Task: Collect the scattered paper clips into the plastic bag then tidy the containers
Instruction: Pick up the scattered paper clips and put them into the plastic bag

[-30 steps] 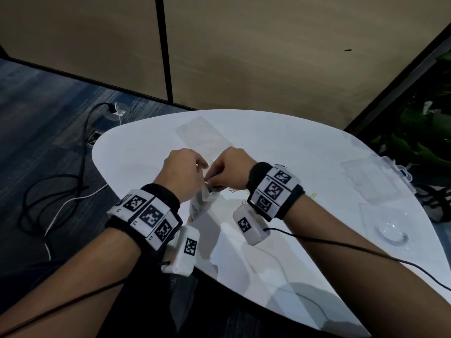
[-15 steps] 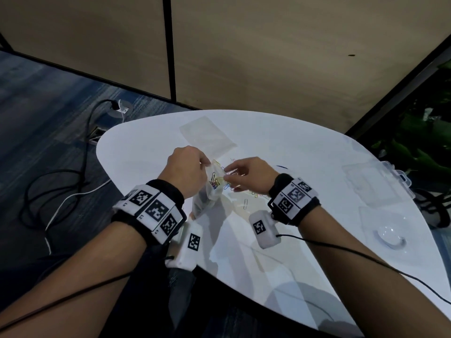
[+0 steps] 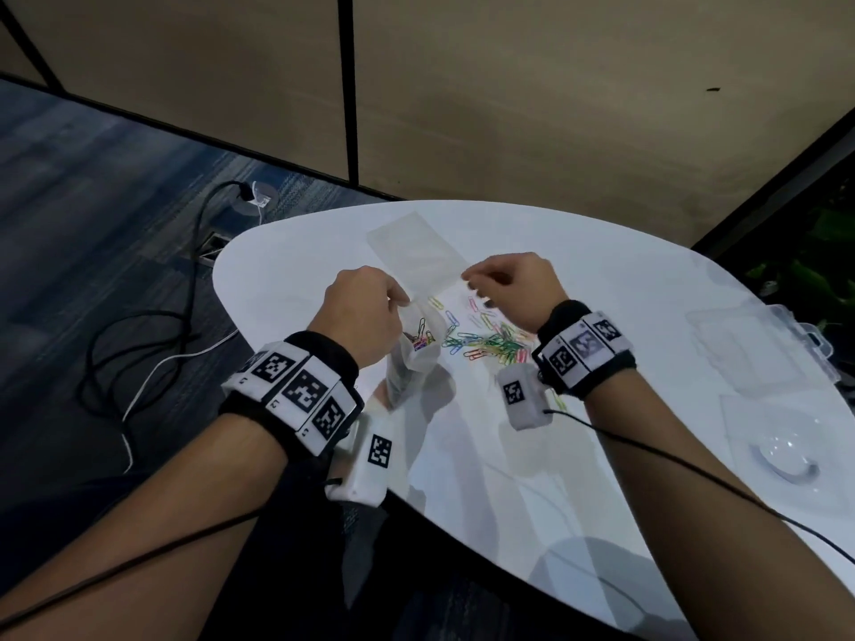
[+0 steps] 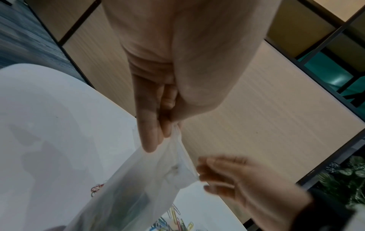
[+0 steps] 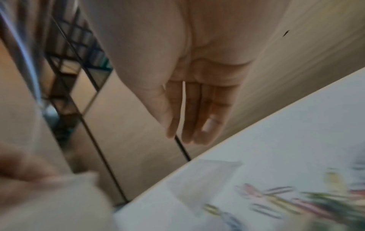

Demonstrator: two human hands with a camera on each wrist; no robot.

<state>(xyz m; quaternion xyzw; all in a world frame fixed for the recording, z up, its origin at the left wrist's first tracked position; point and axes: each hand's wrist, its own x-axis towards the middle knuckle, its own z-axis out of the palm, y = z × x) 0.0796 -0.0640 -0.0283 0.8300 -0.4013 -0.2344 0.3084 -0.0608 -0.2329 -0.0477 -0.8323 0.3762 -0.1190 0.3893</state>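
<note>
A: Hands, quick?

B: Left hand (image 3: 358, 312) pinches the rim of the plastic bag (image 3: 412, 358), which hangs open below it over the near table edge. Right hand (image 3: 509, 282) is up beside the bag mouth with its fingers (image 5: 189, 118) loose and straight, gripping nothing I can see.

A: Clips?

B: Some already in the bag, visible through the plastic. The paper clips (image 3: 490, 347) still loose lie in a coloured pile on the white table (image 3: 601, 478), under the right wrist and just right of the bag.

A: Risks?

B: My read: the bag is pinched at one spot only, so the mouth could sag closed and dropped clips would miss. It hangs near the edge, so a tilt could spill clips to the floor. Grabbing a tangled bunch could also fling some away.

A: Counts?

B: Two hands. One held bag, plus one flat clear bag (image 3: 416, 252) beyond the hands. Loose clips: dozens, too tangled to count. To the right of the right hand, one clear lidded box (image 3: 758, 353) and one round clear container (image 3: 782, 451).
</note>
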